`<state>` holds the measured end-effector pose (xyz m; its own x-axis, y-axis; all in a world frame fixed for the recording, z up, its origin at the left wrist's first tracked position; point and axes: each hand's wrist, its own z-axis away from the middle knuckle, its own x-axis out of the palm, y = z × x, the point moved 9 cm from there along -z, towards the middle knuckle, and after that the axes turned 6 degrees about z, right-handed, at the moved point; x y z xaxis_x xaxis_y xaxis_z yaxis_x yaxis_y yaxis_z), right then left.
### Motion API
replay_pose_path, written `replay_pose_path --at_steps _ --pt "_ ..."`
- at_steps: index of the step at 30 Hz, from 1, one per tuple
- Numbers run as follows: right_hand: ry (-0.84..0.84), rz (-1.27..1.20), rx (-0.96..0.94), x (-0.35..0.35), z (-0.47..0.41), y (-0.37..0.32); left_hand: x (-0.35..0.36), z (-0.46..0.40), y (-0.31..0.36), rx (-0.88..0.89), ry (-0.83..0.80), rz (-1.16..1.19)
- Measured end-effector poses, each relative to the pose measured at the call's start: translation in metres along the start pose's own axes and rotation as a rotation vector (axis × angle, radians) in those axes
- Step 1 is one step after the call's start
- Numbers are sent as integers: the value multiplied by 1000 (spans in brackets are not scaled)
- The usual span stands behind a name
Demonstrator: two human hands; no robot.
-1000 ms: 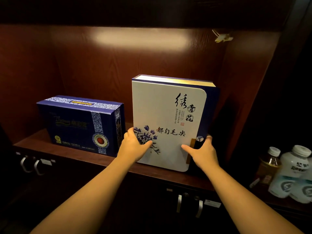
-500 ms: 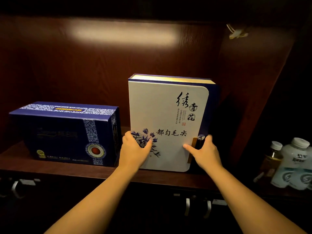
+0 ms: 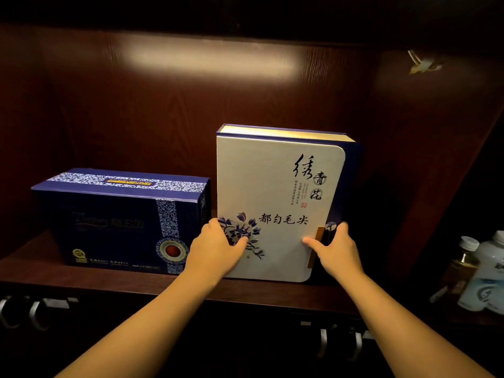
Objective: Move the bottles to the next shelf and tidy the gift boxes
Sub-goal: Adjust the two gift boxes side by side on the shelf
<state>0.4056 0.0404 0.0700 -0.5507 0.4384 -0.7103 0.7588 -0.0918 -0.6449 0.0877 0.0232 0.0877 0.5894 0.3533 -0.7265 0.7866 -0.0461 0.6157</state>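
Note:
A tall white gift box [image 3: 275,181] with blue flowers and black lettering stands upright on the dark wooden shelf [image 3: 109,282]. My left hand [image 3: 215,248] grips its lower left edge, thumb on the front face. My right hand [image 3: 336,251] grips its lower right edge by the clasp. A dark blue gift box [image 3: 120,222] lies flat just to the left, a narrow gap apart. In the neighbouring compartment at the far right stand a small amber bottle [image 3: 463,266] and a white bottle [image 3: 488,276].
A dark wooden divider [image 3: 425,170] separates this shelf from the bottle compartment. Below the shelf are cabinet doors with metal handles [image 3: 338,345] and more handles [image 3: 19,315] at the left. The back panel [image 3: 191,85] is lit from above.
The view has shifted, so the boxes sit further right in frame. The white box stands a little closer to the blue box. Both hands keep their grip on its lower edges.

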Motion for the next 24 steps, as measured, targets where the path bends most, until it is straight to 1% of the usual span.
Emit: replay_pose_path --at_steps 2,4,6,8,9,10,13,15,18,24 --pt "-3 -8 -2 3 0 -3 -26 -2 5 78 44 -189" --pt "-2 -15 -7 6 1 -6 -58 -5 14 217 165 -321" --pt "1 -25 -9 9 2 -10 -90 -8 26 424 299 -327" --pt "8 -27 -9 12 2 -13 -111 -14 26 595 350 -306" --pt "11 -28 -11 13 3 -15 -115 -22 21 613 332 -332" --pt "11 -28 -13 14 3 -17 -115 -33 13 585 278 -377" --pt "2 -27 -9 18 4 -20 -97 -59 -17 427 26 -507" --pt "3 -26 -3 19 4 -21 -82 -67 -25 426 -54 -574" --pt "2 -30 -1 20 3 -20 -76 -72 -28 453 -34 -627" --pt "-4 -63 -11 23 3 -18 -73 -78 -30 467 -20 -604"
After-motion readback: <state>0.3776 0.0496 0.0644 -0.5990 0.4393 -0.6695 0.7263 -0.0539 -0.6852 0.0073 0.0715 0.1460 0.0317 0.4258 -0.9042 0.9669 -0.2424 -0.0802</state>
